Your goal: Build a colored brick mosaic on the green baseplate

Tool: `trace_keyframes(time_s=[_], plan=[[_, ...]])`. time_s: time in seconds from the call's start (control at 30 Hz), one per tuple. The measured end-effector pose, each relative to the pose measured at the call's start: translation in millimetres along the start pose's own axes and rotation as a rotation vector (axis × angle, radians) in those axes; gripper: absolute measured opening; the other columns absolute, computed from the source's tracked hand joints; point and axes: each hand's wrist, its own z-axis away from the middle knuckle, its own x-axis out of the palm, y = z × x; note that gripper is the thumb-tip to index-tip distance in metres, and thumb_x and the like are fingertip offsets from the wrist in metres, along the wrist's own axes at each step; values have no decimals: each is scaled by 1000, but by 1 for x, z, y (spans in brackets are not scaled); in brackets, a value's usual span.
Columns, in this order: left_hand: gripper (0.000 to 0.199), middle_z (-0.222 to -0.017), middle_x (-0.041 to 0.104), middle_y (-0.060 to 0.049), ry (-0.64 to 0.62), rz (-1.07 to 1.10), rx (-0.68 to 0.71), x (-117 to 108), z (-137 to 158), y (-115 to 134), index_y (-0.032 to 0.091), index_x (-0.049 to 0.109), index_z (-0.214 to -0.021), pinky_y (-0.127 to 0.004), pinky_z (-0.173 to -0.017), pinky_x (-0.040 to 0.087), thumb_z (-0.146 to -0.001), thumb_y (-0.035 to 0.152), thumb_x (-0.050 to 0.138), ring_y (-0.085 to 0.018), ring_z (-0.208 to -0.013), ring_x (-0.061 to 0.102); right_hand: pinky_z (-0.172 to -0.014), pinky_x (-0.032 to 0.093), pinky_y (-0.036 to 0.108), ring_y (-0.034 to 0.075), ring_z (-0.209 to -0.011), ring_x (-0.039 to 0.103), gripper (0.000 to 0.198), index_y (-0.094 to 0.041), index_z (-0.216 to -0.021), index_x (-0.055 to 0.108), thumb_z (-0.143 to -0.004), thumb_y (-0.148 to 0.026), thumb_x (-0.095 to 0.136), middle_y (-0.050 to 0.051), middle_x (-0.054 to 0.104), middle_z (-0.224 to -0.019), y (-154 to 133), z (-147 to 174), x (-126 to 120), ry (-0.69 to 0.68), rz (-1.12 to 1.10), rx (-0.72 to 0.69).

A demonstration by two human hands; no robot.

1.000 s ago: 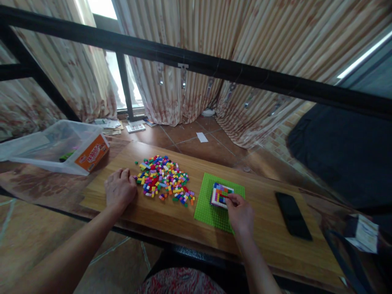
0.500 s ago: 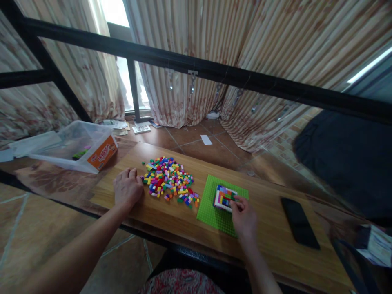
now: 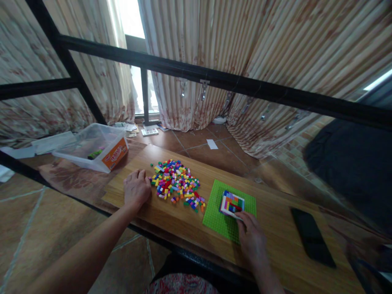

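My left hand (image 3: 136, 189) rests palm down on the wooden board, its fingers loosely bent and touching the near left edge of a pile of small coloured building bricks (image 3: 177, 181). Nothing shows in its fingers. On a green studded baseplate (image 3: 211, 218) sits a small square structure of building bricks (image 3: 228, 204), with a white rim and multicoloured bricks inside, a red one among them. My right hand (image 3: 252, 234) is closed at the structure's near right corner, fingers pressed together on its edge. The fingertips and thumb are partly hidden.
A clear plastic box (image 3: 88, 143) with an orange label stands beyond the board's left end. A black phone (image 3: 312, 237) lies toward the right of the wooden board (image 3: 275, 228). A black metal rail (image 3: 183, 69) crosses in front of curtains (image 3: 196, 102).
The view has shifted, so everything appears further right and slightly lower. My right fingers have slid from over the structure's right side to its near right corner. My left hand stays put.
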Motion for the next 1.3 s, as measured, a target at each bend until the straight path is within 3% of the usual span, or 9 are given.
trace_keyframes(time_s=[0.17,0.27,0.4,0.6,0.77,0.9,1.03,1.17,1.3], plan=[[43,-133,56,-15,4,-14,4,1,1,0,15,57,-127,-45,-102,37,-93,32,37,-30,-122,49,-87,50,44,25,-95,63,44,-19,-94,69,-97,-50,37,12,69,-102,19,-3,-12,-31,69,-77],[42,-132,57,-14,7,-16,5,1,2,0,15,57,-126,-45,-101,38,-93,31,37,-30,-121,49,-85,49,42,24,-93,63,41,-20,-94,69,-96,-50,41,11,69,-101,10,-5,-17,-17,107,-92],[41,-132,57,-14,10,-3,-3,0,3,1,15,58,-125,-45,-101,38,-93,31,39,-30,-121,49,-86,48,41,24,-92,62,35,-19,-95,68,-96,-45,44,11,70,-97,-36,-12,-6,43,33,-113],[40,-132,57,-14,6,-5,-10,-1,4,2,15,57,-125,-44,-102,37,-93,31,39,-30,-122,49,-87,46,35,20,-95,60,25,-22,-101,69,-96,-28,45,7,69,-101,-121,-39,43,-140,-136,-163],[40,-133,56,-14,-3,15,-22,0,4,2,16,57,-126,-46,-103,36,-93,31,39,-30,-123,48,-85,44,34,21,-99,56,24,-22,-105,69,-93,-21,49,7,66,-103,-158,-71,85,-253,-128,-238],[41,-134,55,-15,-17,41,-26,-2,5,2,16,57,-127,-47,-103,36,-93,31,39,-31,-124,47,-86,41,35,22,-96,53,20,-23,-92,71,-92,-21,51,7,63,-96,-162,-82,104,-303,-62,-289],[41,-136,54,-14,-32,53,-38,-2,5,2,17,56,-128,-46,-105,34,-93,31,39,-30,-126,45,-82,40,34,21,-91,51,24,-23,-84,71,-92,-20,49,6,61,-92,-148,-77,104,-283,-47,-263],[41,-135,54,-15,-23,43,-30,-1,5,2,16,56,-127,-46,-104,34,-94,31,39,-30,-125,46,-80,39,34,21,-90,50,24,-23,-83,72,-89,-17,50,6,62,-92,-138,-76,93,-269,-16,-198],[40,-133,55,-16,-12,46,-21,-1,5,2,16,57,-125,-46,-104,35,-93,31,39,-30,-124,47,-85,39,35,22,-96,50,24,-24,-93,73,-89,-15,50,7,61,-97,-155,-83,93,-292,-18,-241]])
